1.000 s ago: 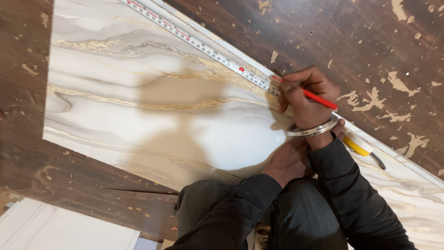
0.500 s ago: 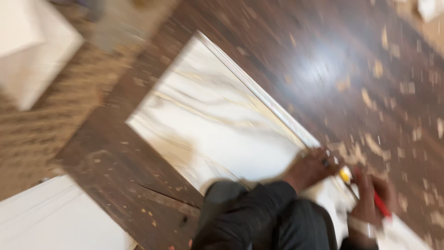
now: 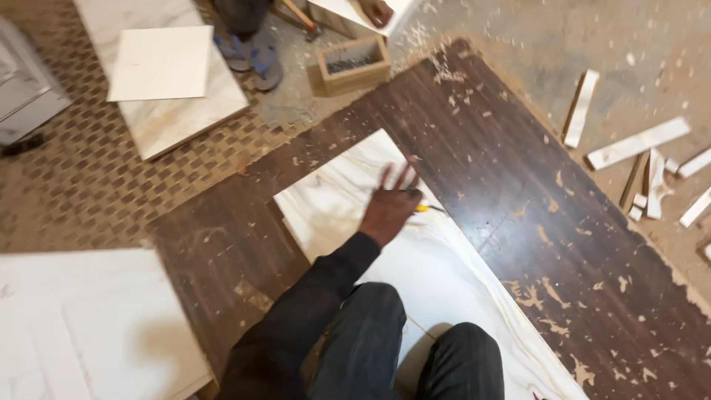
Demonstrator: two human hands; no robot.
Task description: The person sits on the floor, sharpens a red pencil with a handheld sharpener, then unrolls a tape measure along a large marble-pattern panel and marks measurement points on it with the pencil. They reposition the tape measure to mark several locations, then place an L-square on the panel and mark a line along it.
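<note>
On the floor, over the near end of the white marbled panel (image 3: 444, 281) that lies on the big dark wood-grain board (image 3: 518, 185), quite a bit has shifted in the last second. A second ago a tape measure was stretched along the panel's edge, and a red pencil was pinched in the right hand for marking, with the left hand braced beside it. Now the tape is nowhere to be seen, the view has been pulled back and up, and only the left hand (image 3: 390, 207) is stretched out over the panel. So the measuring and marking look to be paused or done for now, though that's just a read from how things lie. The fingers (image 3: 385, 178) are spread wide and flat, nothing gripped in them, and they're a bit motion-blurred, so whether the panel is actually touched or just hovered over can't be told. Just beside the hand, at its right edge, a thin yellow-handled tool (image 3: 426, 209) is seen resting on the panel near its edge; whether it's touched by the hand can't be told either. The right hand isn't in view at all, so its state can't be told. Further off, a small wooden box (image 3: 354, 67) sits on the dusty floor by another person's feet (image 3: 255, 55), and pale offcut strips (image 3: 637, 144) are scattered off to the right.
</note>
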